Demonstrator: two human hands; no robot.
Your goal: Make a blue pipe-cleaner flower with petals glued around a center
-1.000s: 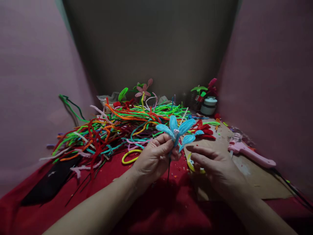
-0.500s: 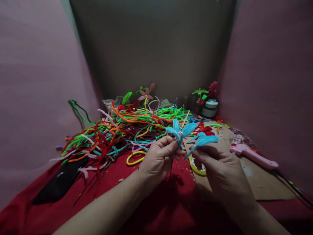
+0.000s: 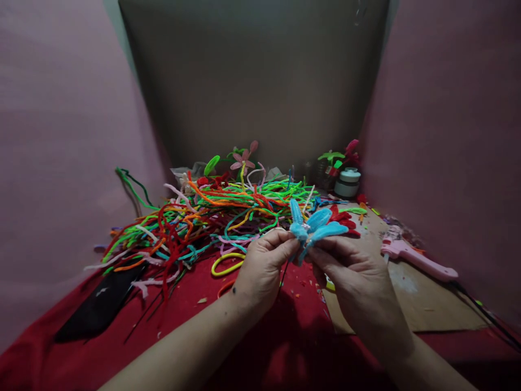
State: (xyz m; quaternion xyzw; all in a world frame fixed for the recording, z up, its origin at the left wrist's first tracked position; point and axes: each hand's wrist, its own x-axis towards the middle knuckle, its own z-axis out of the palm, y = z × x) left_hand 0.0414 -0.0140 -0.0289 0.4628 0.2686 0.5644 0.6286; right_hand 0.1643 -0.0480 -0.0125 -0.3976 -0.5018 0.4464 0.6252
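My left hand pinches a light-blue pipe-cleaner flower at its base; small pale beads show at its centre and a thin dark stem hangs below. Between the fingertips of my right hand is a blue pipe-cleaner petal piece, its long petal pointing right. The two blue pieces meet or overlap between my hands; I cannot tell whether they are joined. Just behind them lies a red pipe-cleaner flower.
A tangled heap of coloured pipe cleaners covers the left and back. On the right, a pink glue gun lies on a cardboard sheet. A black pouch-like item is at left, a lidded jar at the back.
My right hand has moved left, bringing its blue petal piece against the flower in my left hand. The left hand stays nearly in place.
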